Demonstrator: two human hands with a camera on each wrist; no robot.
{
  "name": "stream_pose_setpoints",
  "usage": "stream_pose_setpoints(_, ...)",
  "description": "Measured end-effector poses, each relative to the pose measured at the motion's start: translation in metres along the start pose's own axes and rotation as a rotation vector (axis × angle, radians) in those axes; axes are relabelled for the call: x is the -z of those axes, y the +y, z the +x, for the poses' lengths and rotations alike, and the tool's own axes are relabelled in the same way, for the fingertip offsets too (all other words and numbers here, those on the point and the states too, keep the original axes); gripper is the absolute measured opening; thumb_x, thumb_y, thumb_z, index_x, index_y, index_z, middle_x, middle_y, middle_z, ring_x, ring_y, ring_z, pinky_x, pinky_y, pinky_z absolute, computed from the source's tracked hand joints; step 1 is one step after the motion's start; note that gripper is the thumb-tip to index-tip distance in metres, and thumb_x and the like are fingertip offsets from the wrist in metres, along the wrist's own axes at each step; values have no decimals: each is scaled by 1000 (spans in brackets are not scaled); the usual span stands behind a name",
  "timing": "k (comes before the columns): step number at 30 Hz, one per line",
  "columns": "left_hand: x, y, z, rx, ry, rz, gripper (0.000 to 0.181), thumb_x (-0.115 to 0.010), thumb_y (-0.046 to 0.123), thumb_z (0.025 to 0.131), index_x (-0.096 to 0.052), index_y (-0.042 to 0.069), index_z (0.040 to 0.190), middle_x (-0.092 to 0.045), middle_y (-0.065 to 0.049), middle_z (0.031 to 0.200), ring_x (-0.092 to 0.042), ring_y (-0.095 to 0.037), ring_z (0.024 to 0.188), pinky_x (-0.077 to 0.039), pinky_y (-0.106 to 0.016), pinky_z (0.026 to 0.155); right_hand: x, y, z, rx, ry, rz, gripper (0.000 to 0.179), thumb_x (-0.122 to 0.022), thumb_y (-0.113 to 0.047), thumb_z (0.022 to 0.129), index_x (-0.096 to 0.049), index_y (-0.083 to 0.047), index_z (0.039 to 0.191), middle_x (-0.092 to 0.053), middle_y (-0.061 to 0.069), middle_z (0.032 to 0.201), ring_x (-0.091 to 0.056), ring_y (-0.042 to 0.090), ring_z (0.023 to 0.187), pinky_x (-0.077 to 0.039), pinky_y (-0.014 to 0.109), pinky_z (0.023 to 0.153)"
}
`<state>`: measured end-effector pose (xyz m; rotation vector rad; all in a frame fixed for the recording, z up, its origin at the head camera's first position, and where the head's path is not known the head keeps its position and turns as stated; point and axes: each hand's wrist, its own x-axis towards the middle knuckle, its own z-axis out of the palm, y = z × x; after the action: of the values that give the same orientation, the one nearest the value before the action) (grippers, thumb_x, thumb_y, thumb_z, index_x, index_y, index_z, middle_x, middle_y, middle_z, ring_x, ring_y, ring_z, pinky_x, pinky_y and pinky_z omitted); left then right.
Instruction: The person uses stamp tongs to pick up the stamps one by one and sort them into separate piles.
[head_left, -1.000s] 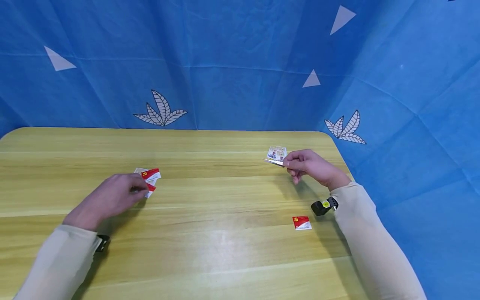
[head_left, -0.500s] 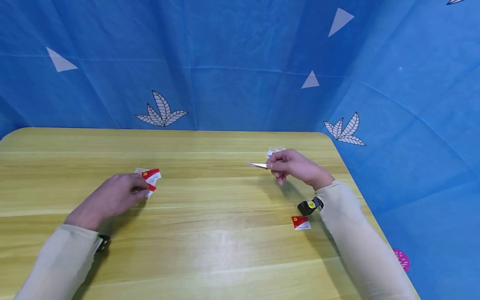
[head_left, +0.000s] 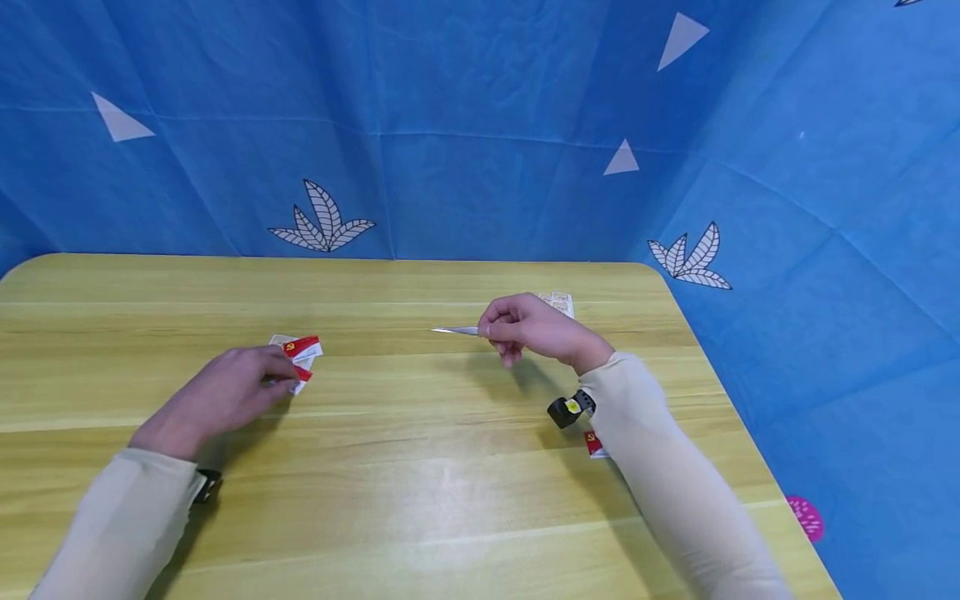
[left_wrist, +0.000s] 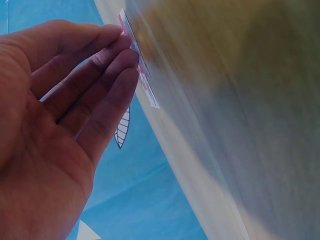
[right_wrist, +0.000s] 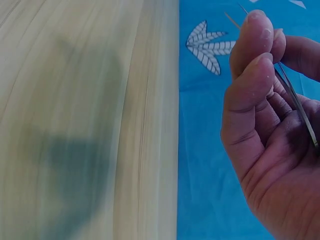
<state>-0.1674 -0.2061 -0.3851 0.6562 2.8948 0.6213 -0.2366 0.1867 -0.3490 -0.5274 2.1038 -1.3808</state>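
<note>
Tweezers point(head_left: 455, 330) are pinched in my right hand point(head_left: 540, 333), above the table and pointing left. In the right wrist view the tweezers point(right_wrist: 301, 110) run through the palm, their two thin tips slightly apart past the fingers, with nothing visible between them. My left hand point(head_left: 225, 396) rests its fingertips on a small overlapping group of red-and-white stamps point(head_left: 302, 347) at the left. The left wrist view shows the fairly straight fingers point(left_wrist: 112, 95) touching the edge-on stamps point(left_wrist: 149, 91); part of the group is hidden.
On the wooden table point(head_left: 420, 467), a sheet of small printed stamps point(head_left: 562, 302) lies behind my right hand, partly covered. Another red-and-white stamp point(head_left: 594, 445) sits partly hidden by the right sleeve. A blue patterned cloth point(head_left: 465, 167) hangs along the back and right.
My right hand has moved left with the tweezers, away from the printed stamp sheet. The right forearm now covers part of the lone red-and-white stamp. My left hand stays put.
</note>
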Motion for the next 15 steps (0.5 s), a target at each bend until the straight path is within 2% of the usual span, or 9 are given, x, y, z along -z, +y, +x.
stream_pose_setpoints(8,0,1,2,17,-21,-3,17,-76,7,84,-76,0,100,-65,-19,112,-60,-39,100,-46,-59,89,-14,-5,15,25,-31,17,18,-56,-10,99,-60,7,102,-57,13,69,-56,24,56,-51,40,58)
stream_pose_setpoints(15,-1,0,2,15,-28,15,16,-76,8,84,-76,0,98,-64,-21,113,-60,-40,100,-46,-59,89,-26,-9,27,21,-74,7,21,-54,-8,99,-59,11,106,-57,12,69,-57,25,57,-51,46,61)
